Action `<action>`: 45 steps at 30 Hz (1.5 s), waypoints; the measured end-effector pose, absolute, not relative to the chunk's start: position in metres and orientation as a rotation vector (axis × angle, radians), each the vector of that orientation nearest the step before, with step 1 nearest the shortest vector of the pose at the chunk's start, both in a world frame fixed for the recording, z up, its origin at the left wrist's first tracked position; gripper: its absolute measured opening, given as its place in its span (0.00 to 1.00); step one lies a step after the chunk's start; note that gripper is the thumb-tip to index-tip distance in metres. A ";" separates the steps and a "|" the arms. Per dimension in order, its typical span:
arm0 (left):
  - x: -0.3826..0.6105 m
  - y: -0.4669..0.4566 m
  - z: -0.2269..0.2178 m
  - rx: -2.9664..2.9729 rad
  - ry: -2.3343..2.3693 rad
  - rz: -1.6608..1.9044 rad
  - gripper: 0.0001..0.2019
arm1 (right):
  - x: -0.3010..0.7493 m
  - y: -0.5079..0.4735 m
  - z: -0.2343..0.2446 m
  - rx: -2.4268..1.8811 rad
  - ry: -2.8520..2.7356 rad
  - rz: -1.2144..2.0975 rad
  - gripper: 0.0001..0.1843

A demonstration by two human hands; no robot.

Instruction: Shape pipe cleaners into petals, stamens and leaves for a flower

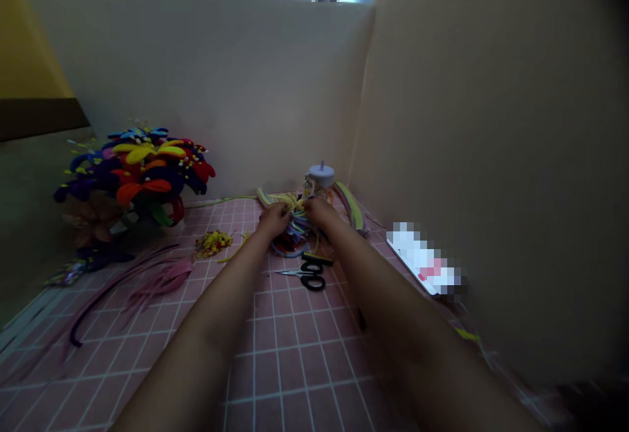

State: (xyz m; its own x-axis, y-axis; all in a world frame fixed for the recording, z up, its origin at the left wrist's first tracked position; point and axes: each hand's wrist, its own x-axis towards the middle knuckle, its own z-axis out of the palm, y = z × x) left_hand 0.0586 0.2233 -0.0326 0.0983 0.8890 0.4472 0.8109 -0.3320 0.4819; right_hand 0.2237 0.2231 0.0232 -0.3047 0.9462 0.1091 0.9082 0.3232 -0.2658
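Both arms reach forward over a pink tiled tabletop to a bundle of pipe cleaners [297, 227] in blue, yellow and other colours near the back wall. My left hand [275, 218] is at the bundle's left side, fingers curled in on the stems. At its right side my right hand [319, 212] is closed too, its fingertips partly hidden behind the hand. Yellowish pipe cleaners [268, 198] lie just beyond the hands. Black-handled scissors [310, 276] rest in front of the bundle, blades pointing left, beside a dark stick-like piece [317, 259].
A lidded cup [322, 175] stands behind my right hand, with a green-yellow bundle [351, 206] beside it. To the left are a bouquet of fuzzy flowers [147, 170], a pile of small yellow-red pieces [214, 242] and pink stems [162, 281]. A lit phone [417, 258] leans by the right wall.
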 end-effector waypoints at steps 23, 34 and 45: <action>0.067 0.218 -0.028 2.432 1.713 0.779 0.14 | 0.203 0.235 0.010 -1.380 -1.919 0.864 0.22; 0.071 0.220 -0.033 2.462 1.757 0.642 0.17 | 0.199 0.235 0.008 -1.404 -2.059 0.475 0.10; 0.067 0.220 -0.044 2.467 1.791 0.666 0.17 | 0.202 0.218 0.024 -1.357 -2.216 0.245 0.08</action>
State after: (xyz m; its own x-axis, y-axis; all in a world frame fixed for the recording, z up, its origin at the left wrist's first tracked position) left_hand 0.0666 0.2197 -0.0439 0.2499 0.9120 0.3254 0.9029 -0.3408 0.2619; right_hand 0.2017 0.2180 0.0240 -0.3588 0.8695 0.3395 0.7744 0.4803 -0.4118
